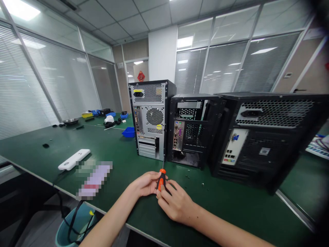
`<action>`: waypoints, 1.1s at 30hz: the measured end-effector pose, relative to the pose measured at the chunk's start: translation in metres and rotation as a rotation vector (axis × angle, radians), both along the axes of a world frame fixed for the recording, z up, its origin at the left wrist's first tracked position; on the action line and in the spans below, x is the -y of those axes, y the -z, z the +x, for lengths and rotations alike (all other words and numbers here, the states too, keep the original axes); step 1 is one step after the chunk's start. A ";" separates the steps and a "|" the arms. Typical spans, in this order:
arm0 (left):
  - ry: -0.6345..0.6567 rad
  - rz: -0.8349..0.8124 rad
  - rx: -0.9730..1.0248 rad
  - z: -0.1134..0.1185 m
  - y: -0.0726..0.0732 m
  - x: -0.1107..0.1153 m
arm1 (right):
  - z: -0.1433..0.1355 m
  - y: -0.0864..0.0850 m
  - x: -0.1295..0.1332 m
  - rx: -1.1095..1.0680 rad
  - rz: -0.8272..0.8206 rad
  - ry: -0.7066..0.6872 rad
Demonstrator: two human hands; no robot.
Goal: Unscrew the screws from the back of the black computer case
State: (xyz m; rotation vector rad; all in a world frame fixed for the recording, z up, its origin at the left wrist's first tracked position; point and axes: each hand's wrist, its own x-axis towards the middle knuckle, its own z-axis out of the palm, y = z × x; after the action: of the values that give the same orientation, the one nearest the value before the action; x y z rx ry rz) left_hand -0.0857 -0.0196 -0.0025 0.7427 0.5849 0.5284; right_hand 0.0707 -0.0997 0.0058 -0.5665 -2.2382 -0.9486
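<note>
An orange and black screwdriver (161,183) is held by both of my hands, its thin shaft pointing at the lower right corner of the silver-backed computer tower (154,144). My left hand (148,183) closes on the upper part of the handle from the left. Around the lower part of the handle, the fingers of my right hand (176,202) are wrapped. The shaft tip appears to meet the edge of the case; whether it sits in a screw is too small to tell. Several small screws (203,184) lie on the green table to the right.
Beside the silver-backed tower stand an open black computer case (190,151) and a larger black tower (257,144). A white power bank (74,159) lies at the left. Blue trays (128,132) sit farther back. Below the table edge is a teal bin (63,226).
</note>
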 end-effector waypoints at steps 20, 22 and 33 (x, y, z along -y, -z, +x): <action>-0.009 -0.045 0.000 0.000 -0.005 0.002 | 0.001 0.001 0.000 -0.011 -0.005 -0.004; -0.027 -0.059 -0.002 0.000 -0.006 0.003 | 0.001 0.001 0.000 -0.013 -0.007 0.004; -0.107 -0.063 -0.049 0.001 -0.011 0.004 | 0.001 -0.003 -0.001 0.016 0.014 0.058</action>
State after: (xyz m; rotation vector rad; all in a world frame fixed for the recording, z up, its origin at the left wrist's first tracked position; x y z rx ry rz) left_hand -0.0843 -0.0234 0.0087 0.6690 0.6871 0.5892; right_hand 0.0718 -0.0989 0.0085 -0.6221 -2.2387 -1.0001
